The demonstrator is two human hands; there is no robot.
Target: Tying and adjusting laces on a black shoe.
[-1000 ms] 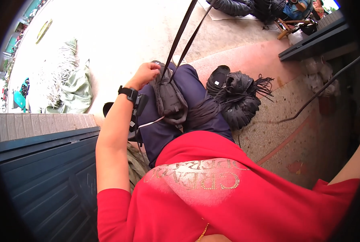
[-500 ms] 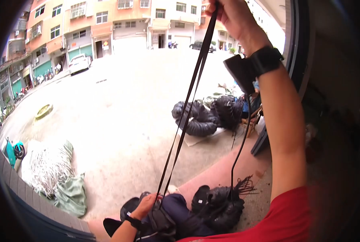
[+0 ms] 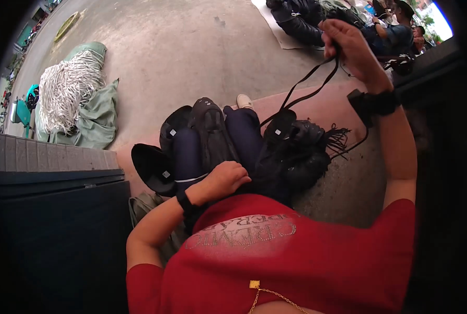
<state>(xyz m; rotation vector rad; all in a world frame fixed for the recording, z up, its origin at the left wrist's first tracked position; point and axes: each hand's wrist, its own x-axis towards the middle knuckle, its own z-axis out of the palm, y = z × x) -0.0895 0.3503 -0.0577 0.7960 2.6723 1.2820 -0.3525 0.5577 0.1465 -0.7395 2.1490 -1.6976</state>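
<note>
Raised at the far right, my right hand [image 3: 348,47] is closed around a narrow black strap [image 3: 313,94]. The strap hangs in a slack loop down toward the dark things beside my right leg. My left hand [image 3: 223,180] lies low over my lap, fingers curled together at the near end of a long, rounded black bag-like thing [image 3: 211,131]. What its fingertips hold, if anything, is hidden. Left of that lie two black cup-shaped pieces with small white labels, one black piece [image 3: 152,170] nearer me. By my right leg sits a heap of black straps and bundles [image 3: 301,157].
A pile of white cords [image 3: 74,89] rests on green sheeting [image 3: 100,123] at left. Dark panels [image 3: 61,235] stand close on my left. Stuffed black bags [image 3: 301,21] and seated people are at the far right. A thin cable runs from my right wrist's black band [image 3: 382,102].
My view has tilted down. My right hand has dropped, and the strap, taut before, now hangs slack. The left hand has come off the strap's lower end and lies nearer my body.
</note>
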